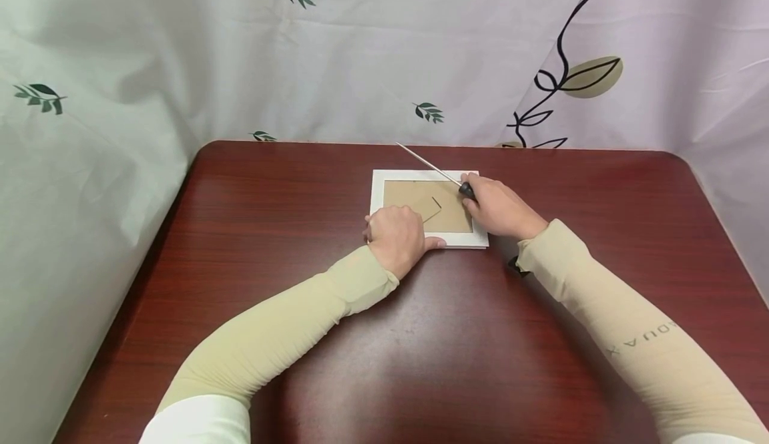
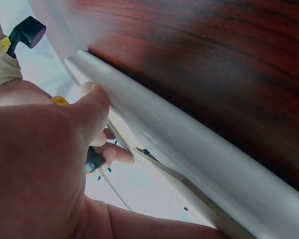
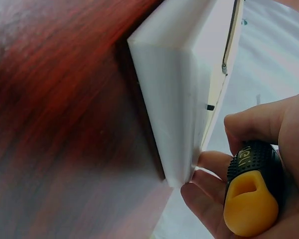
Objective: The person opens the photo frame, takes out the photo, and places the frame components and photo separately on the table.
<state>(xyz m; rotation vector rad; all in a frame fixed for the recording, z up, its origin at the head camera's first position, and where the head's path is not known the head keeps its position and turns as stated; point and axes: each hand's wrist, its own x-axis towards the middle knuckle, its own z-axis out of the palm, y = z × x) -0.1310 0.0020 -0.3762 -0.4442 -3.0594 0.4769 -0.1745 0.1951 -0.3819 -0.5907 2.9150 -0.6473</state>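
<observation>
A white picture frame [image 1: 377, 193] lies back up on the table, its brown backing board [image 1: 408, 192] showing. A short dark strip and a thin line mark the board. My left hand [image 1: 398, 237] grips the frame's near left corner, thumb along the near side; the left wrist view shows that thumb against the white side [image 2: 154, 119]. With my right hand [image 1: 503, 207] I hold a screwdriver [image 1: 466, 191] by its black and yellow handle [image 3: 251, 199]. Its thin shaft points far and left across the frame's far edge. Right fingertips [image 3: 192, 191] touch the frame's corner.
The dark red wooden table [image 1: 270, 197] has rounded far corners. Behind it and at the sides hangs a pale curtain [image 1: 360, 50] with leaf patterns. A small black device [image 1: 517, 266] shows under the right sleeve's cuff.
</observation>
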